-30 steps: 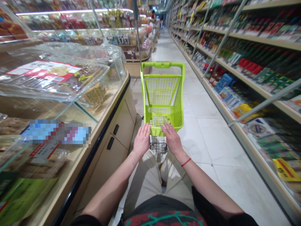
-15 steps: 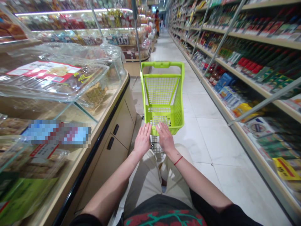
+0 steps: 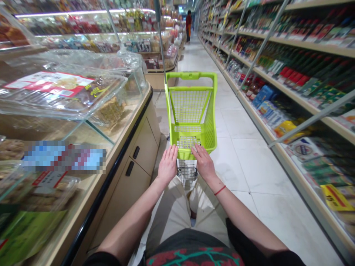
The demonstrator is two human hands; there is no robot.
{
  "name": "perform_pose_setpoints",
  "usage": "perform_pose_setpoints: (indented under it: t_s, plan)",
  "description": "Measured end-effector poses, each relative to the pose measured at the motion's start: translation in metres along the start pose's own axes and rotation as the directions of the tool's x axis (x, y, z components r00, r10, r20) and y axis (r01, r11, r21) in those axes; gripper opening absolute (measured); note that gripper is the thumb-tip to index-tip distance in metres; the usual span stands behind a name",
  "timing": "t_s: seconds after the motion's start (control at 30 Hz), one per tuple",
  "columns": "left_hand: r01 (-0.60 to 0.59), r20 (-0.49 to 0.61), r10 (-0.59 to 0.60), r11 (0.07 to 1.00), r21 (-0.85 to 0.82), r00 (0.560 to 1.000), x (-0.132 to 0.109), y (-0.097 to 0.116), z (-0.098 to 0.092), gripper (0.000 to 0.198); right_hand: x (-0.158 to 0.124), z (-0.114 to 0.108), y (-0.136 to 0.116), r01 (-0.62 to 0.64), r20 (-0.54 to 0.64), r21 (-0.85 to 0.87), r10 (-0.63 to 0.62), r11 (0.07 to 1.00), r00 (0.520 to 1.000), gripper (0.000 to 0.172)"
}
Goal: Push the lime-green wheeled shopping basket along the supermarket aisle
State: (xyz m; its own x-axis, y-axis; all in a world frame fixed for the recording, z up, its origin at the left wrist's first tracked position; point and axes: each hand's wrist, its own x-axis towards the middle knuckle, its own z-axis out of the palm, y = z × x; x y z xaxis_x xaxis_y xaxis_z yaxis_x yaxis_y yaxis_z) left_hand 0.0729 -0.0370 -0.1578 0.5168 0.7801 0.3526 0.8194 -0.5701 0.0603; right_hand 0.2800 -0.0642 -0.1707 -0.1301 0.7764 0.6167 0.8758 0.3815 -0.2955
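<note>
– Where is the cart?
– The green shopping cart (image 3: pixel 210 129) stands on the tiled floor (image 3: pixel 238 166), straight ahead of the person's knees, in the aisle.
– And the left hand?
– The left hand (image 3: pixel 168 162) lies palm down at the cart's near left corner, its fingers straight and close together, not curled round anything that I can see.
– Is the right hand doing the same?
– Nearly. The right hand (image 3: pixel 203 162) lies over the near edge, further right, fingers extended and slightly bent (a thin red bracelet (image 3: pixel 220 190) circles that wrist). The two hands are apart, with a strip of the green edge showing between them. How firmly either one presses, I can't tell.
– What's on either side?
– A wooden display cabinet (image 3: pixel 140 177) on the left, with clear plastic packs (image 3: pixel 65 92) on top; stocked shelves (image 3: pixel 277 96) along the right, with a yellow price tag (image 3: pixel 337 197) low down.
– Anyone else?
– One person (image 3: pixel 189 26) in a red top, well down the aisle.
</note>
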Motion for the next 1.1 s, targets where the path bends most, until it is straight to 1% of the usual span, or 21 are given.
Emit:
perform_pose_setpoints:
  t_s: [0.13, 0.2, 0.27, 0.33, 0.43, 0.53, 0.67, 0.73, 0.8, 0.93, 1.0, 1.1]
  plan:
    - [-0.003, -0.001, 0.003, 1.0, 0.0, 1.0, 0.0, -0.001, 0.001, 0.086, -0.013, -0.017, 0.032, -0.064, -0.07, -0.032, 0.062, 0.997, 0.996, 0.069]
    - [-0.008, 0.001, 0.008, 1.0, -0.001, 1.0, 0.0, -0.001, 0.001, 0.088, -0.017, -0.021, 0.039, -0.088, -0.103, -0.04, 0.083, 0.995, 0.991, 0.068]
    - [-0.011, 0.002, 0.011, 1.0, -0.009, 1.0, 0.0, -0.001, 0.002, 0.09, -0.018, -0.02, 0.039, -0.105, -0.124, -0.038, 0.1, 0.994, 0.987, 0.067]
    - [-0.012, -0.004, 0.012, 1.0, -0.022, 1.0, 0.0, -0.001, 0.002, 0.093, -0.016, -0.016, 0.032, -0.116, -0.129, -0.027, 0.112, 0.993, 0.985, 0.068]
    - [-0.017, -0.016, 0.017, 0.999, -0.037, 1.0, 0.0, 0.0, 0.002, 0.094, -0.009, -0.004, 0.014, -0.104, -0.106, -0.005, 0.103, 0.995, 0.989, 0.067]
    - [-0.022, -0.01, 0.022, 0.999, -0.033, 1.0, 0.0, 0.001, 0.001, 0.093, 0.002, 0.01, -0.009, -0.062, -0.054, 0.025, 0.063, 0.998, 0.997, 0.066]
    - [-0.014, 0.001, 0.014, 1.0, -0.026, 1.0, 0.0, 0.002, 0.001, 0.09, 0.02, 0.026, -0.039, -0.006, 0.034, 0.069, 0.003, 0.998, 0.999, 0.059]
    - [-0.014, -0.002, 0.014, 0.999, -0.029, 1.0, 0.0, 0.003, 0.001, 0.09, 0.027, 0.03, -0.048, -0.006, 0.07, 0.084, 0.0, 0.996, 0.998, 0.057]
    - [-0.015, -0.006, 0.015, 0.999, -0.031, 1.0, 0.0, 0.002, 0.001, 0.09, 0.029, 0.031, -0.051, -0.007, 0.092, 0.086, -0.001, 0.996, 0.996, 0.057]
    - [-0.009, -0.023, 0.009, 1.0, -0.015, 1.0, -0.001, 0.002, 0.002, 0.089, 0.023, 0.023, -0.04, 0.042, 0.087, 0.074, -0.048, 0.996, 0.995, 0.06]
    - [-0.008, -0.034, 0.008, 1.0, -0.011, 0.999, -0.001, 0.001, 0.003, 0.088, 0.014, 0.015, -0.028, 0.057, 0.066, 0.055, -0.06, 0.997, 0.996, 0.062]
    - [-0.01, -0.041, 0.01, 1.0, -0.011, 0.999, -0.001, 0.0, 0.003, 0.087, 0.0, -0.001, -0.004, 0.049, 0.027, -0.001, -0.049, 0.999, 0.998, 0.064]
